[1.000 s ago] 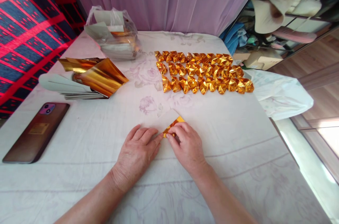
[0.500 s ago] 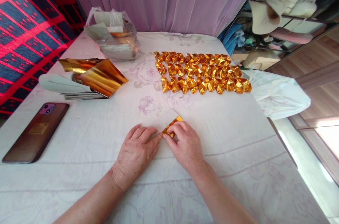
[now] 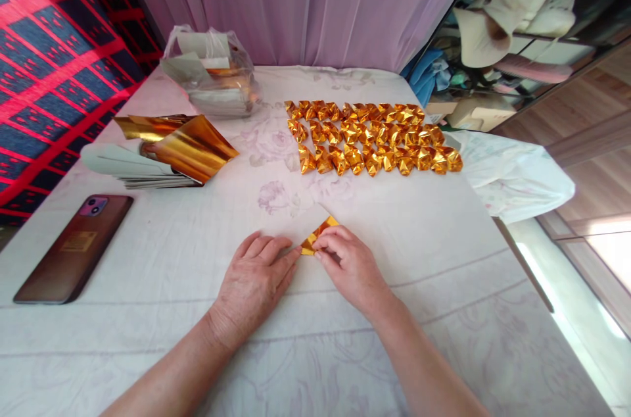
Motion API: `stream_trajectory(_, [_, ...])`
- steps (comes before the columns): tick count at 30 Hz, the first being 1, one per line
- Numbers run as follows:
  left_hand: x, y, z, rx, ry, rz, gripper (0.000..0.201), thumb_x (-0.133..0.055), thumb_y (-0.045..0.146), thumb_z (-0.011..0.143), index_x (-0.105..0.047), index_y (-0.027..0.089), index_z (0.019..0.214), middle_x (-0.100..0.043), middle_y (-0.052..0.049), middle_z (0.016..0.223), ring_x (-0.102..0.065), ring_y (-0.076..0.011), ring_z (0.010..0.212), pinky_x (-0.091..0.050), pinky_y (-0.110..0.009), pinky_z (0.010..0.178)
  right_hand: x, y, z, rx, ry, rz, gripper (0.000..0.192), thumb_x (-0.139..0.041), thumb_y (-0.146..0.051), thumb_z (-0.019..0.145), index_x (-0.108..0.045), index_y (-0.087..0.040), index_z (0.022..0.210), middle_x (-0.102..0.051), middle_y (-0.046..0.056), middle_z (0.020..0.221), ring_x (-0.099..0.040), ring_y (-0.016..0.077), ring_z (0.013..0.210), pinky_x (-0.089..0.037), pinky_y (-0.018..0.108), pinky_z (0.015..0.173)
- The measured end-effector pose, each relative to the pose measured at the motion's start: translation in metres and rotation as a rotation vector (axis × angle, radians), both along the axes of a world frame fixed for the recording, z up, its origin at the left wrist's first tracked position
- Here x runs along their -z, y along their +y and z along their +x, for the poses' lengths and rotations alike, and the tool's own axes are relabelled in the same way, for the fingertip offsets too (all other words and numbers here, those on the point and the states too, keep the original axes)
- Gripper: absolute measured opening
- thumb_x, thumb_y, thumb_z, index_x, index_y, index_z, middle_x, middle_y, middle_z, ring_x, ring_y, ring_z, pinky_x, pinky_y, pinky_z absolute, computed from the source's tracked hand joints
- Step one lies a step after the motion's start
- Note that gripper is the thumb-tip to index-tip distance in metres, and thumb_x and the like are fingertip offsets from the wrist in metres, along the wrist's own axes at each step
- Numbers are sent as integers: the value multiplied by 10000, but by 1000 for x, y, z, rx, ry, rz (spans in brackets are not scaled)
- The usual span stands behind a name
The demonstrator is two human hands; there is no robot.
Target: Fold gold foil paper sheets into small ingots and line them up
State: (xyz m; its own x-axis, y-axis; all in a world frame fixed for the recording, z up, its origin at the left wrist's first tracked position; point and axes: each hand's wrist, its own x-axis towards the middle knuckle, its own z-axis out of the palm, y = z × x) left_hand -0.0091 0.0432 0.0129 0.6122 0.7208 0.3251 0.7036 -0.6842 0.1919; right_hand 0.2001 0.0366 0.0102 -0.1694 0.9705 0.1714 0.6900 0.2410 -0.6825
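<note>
Seen from the middle of the table (image 3: 434,226), which wears a pale cloth with faint mauve flowers, a purple curtain (image 3: 325,2) fills twelve o'clock beyond the far edge. A red and navy checked fabric (image 3: 54,55) hangs at ten o'clock, outside the table. Between one and two, past the table's corner, a shelf (image 3: 557,52) carries pale hats and a pink item, while a whitish plastic bag (image 3: 522,173) bulges beside the edge between two and three. On the cloth, three rows of crumpled-looking gold foil pieces (image 3: 372,137) lie at one o'clock. A clear bag (image 3: 210,75) of grey-white and gold sheets stands at eleven, and a loose stack of gold-faced paper (image 3: 190,150) fans out at ten, pale undersides showing. A brown phone (image 3: 73,249) lies back up at nine. The left hand (image 3: 259,272) rests flat at eight o'clock, fingers extended, its index fingertip touching the near-left corner of a small folded sheet (image 3: 320,229). The right hand (image 3: 350,266), at four, pinches that sheet's gold folded strip between thumb and forefinger. The hands are just apart, and the folded sheet lies at the dial's centre, pale side beyond the gold.
</note>
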Motion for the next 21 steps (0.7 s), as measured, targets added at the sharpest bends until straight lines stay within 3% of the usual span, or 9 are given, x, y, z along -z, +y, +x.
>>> stream_trajectory(4, [-1,-1,1,3,48,38,263,-525,259,967,-659,244,1192,-696,-53,1098,-617,-228,968,-435,-510,1018,1,0,-2,11,-9,20,174,-607,-59,811,-670,-217,845,-669,21,936,-652,153,869,-517,285,778])
stream_trajectory(12, [-6,-4,2,9,173,27,363,-658,223,879,-646,340,1222,-664,-50,1170,-600,-279,1037,-395,-614,1022,2,-1,-2,12,-3,23,166,-622,-48,805,-666,-205,836,-663,25,926,-647,148,842,-504,270,751])
stream_trajectory(21, [0,0,-4,7,92,-59,263,-530,306,976,-677,339,1192,-676,-25,1176,-598,-229,1057,-302,-578,1118,6,1,-1,-8,29,22,155,-612,-61,815,-658,-209,814,-650,26,924,-630,152,866,-484,277,796])
